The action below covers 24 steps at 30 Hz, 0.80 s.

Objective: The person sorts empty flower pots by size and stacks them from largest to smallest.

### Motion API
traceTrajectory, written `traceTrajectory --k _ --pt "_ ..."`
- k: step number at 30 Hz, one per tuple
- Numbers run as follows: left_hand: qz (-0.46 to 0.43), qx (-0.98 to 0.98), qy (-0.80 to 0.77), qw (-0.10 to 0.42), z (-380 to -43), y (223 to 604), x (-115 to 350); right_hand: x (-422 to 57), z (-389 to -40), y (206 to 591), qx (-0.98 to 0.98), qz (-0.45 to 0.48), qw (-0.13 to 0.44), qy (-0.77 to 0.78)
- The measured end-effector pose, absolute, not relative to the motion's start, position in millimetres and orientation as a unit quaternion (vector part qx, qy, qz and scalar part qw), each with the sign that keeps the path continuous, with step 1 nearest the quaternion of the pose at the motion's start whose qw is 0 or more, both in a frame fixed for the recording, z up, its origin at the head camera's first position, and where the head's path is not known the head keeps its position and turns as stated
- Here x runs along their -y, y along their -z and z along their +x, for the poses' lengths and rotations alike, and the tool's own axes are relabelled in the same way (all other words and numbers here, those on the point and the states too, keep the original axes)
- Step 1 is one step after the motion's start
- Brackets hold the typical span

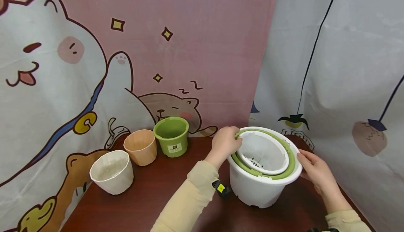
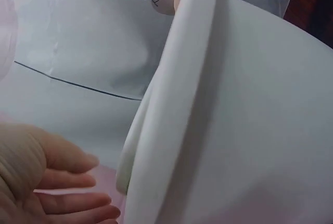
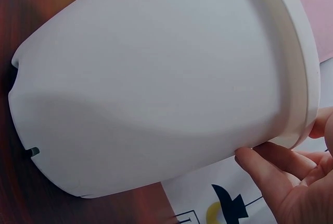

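Note:
A large white flowerpot (image 1: pixel 257 190) stands on the right part of the table. Nested inside it is a green pot, its rim (image 1: pixel 291 155) showing as a ring, and within that sits a smaller white pot (image 1: pixel 268 148) with slots low inside. My left hand (image 1: pixel 224 144) is at the left rim of this stack; in the left wrist view its fingers (image 2: pixel 78 203) are loosely extended, with a gap before the rim. My right hand (image 1: pixel 317 170) pinches the large pot's right rim, thumb over the edge and fingers under it in the right wrist view.
Left of the stack, a green pot with a label (image 1: pixel 172 137), a peach pot (image 1: pixel 141 148) and a faceted white pot (image 1: pixel 112 172) stand on the dark red table (image 1: pixel 151 204). A printed cloth (image 1: pixel 205 49) hangs behind, close to the table's far and right edges.

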State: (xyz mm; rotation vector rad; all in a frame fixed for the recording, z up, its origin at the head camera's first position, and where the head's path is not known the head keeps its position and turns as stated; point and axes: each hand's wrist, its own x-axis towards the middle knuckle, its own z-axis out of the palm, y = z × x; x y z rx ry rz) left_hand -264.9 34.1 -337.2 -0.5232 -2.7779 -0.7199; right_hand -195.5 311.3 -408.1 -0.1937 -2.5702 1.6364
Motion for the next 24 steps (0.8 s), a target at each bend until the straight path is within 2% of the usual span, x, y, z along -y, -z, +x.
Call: traceTrajectory --k 14,24 --pt "-0.268 0.908 0.305 0.106 -265.6 355.7 -7.0 -312.3 -196.3 410.3 0.842 -0.058 0.047 -0.534" --pt "-0.257 0.896 0.348 0.100 -266.8 371.2 11.4 -310.1 -197.1 409.2 0.844 -0.058 0.051 -0.530"
